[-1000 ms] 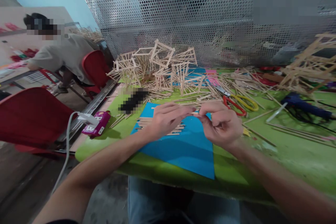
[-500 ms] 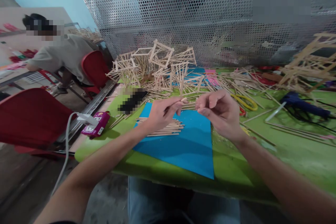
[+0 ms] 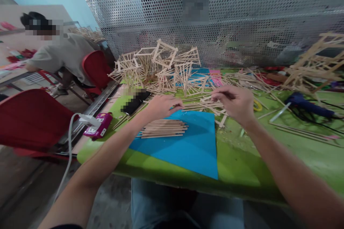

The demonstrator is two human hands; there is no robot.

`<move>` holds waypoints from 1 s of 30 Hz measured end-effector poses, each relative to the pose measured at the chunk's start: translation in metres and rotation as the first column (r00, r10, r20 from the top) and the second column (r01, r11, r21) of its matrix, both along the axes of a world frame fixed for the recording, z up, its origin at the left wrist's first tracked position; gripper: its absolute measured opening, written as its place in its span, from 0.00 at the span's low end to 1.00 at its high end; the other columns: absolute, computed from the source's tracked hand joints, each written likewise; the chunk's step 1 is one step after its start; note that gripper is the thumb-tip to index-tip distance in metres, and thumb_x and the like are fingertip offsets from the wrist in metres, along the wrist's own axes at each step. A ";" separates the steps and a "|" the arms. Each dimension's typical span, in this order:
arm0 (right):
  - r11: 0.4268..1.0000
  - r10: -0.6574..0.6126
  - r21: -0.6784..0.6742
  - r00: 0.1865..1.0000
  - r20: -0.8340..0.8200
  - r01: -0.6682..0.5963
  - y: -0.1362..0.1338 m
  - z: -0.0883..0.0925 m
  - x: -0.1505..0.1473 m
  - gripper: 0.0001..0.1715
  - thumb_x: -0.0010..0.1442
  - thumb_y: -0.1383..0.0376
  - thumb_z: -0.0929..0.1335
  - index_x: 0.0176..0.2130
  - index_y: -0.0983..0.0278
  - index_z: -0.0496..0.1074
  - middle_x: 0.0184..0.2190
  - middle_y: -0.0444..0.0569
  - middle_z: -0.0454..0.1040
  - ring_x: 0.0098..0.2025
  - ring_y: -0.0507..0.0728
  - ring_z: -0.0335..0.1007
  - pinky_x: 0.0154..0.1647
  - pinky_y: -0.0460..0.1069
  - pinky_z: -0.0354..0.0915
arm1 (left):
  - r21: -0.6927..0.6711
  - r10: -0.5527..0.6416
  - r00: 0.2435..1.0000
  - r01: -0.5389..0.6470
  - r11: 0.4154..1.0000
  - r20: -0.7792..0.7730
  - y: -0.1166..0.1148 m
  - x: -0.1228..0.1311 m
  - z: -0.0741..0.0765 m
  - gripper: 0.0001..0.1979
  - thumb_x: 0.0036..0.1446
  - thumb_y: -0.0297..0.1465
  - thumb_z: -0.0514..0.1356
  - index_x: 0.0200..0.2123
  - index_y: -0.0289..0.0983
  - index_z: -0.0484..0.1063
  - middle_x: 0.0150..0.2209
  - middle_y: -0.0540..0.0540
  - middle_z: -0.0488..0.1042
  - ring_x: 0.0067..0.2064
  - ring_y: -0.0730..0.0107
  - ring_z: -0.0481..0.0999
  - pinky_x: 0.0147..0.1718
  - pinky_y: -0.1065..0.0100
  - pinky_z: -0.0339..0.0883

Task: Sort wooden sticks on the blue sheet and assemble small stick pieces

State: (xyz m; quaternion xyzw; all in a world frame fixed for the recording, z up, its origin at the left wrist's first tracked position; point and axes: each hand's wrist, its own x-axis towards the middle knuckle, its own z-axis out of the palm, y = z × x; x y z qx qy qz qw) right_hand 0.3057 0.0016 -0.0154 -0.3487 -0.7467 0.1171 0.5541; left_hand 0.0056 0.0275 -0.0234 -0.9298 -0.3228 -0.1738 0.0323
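Observation:
My left hand (image 3: 162, 105) lies palm down at the far edge of the blue sheet (image 3: 193, 146), fingers curled over loose wooden sticks (image 3: 204, 104). Whether it grips a stick is hidden by the fingers. Just near of it, a neat bundle of sticks (image 3: 162, 128) lies on the sheet. My right hand (image 3: 236, 102) hovers over the same scatter of sticks, fingertips drawn together and pointing left, touching or nearly touching them.
A heap of glued stick frames (image 3: 161, 66) stands behind the hands before a perforated metal screen (image 3: 242, 14). More frames (image 3: 317, 61) sit at right, with a blue glue gun (image 3: 306, 102). A pink power strip (image 3: 99, 126) lies at the green table's (image 3: 295, 150) left edge. A person (image 3: 57, 55) sits at far left.
Both hands dropped from chest height and moved forward to the loose sticks beyond the blue sheet. The upright stick in my left hand half a second ago is out of sight.

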 end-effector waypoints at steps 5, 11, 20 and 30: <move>0.988 -0.133 0.126 0.931 0.341 0.095 0.027 -0.002 0.037 0.07 0.66 0.56 0.74 0.40 0.55 0.83 0.39 0.46 0.84 0.42 0.61 0.81 0.46 0.55 0.72 | -0.138 -0.065 0.991 0.049 0.989 -0.115 0.018 -0.010 -0.008 0.12 0.72 0.41 0.58 0.45 0.45 0.81 0.45 0.50 0.83 0.48 0.64 0.81 0.41 0.69 0.66; 0.976 -0.211 0.027 0.903 0.373 0.217 0.038 -0.008 0.057 0.13 0.68 0.54 0.71 0.38 0.57 0.83 0.37 0.48 0.84 0.39 0.63 0.81 0.45 0.57 0.73 | -0.286 -0.156 0.977 0.109 0.952 -0.145 0.025 -0.010 -0.019 0.14 0.72 0.43 0.57 0.47 0.46 0.80 0.48 0.50 0.83 0.49 0.66 0.80 0.44 0.69 0.67; 0.968 -0.205 -0.021 0.838 0.505 0.249 0.054 -0.018 0.071 0.14 0.69 0.56 0.69 0.43 0.58 0.84 0.44 0.50 0.85 0.45 0.64 0.81 0.50 0.58 0.73 | -0.104 0.089 0.982 -0.107 0.989 -0.165 0.022 -0.010 -0.018 0.20 0.75 0.43 0.50 0.55 0.43 0.78 0.55 0.45 0.80 0.54 0.60 0.79 0.47 0.65 0.70; 0.975 -0.116 -0.068 0.743 0.659 0.213 0.056 -0.031 0.056 0.20 0.71 0.57 0.65 0.53 0.60 0.82 0.52 0.55 0.81 0.54 0.65 0.77 0.57 0.61 0.70 | -0.111 0.149 0.981 -0.164 0.980 -0.128 0.026 -0.016 -0.010 0.16 0.73 0.40 0.54 0.46 0.41 0.80 0.50 0.46 0.82 0.52 0.60 0.79 0.48 0.64 0.69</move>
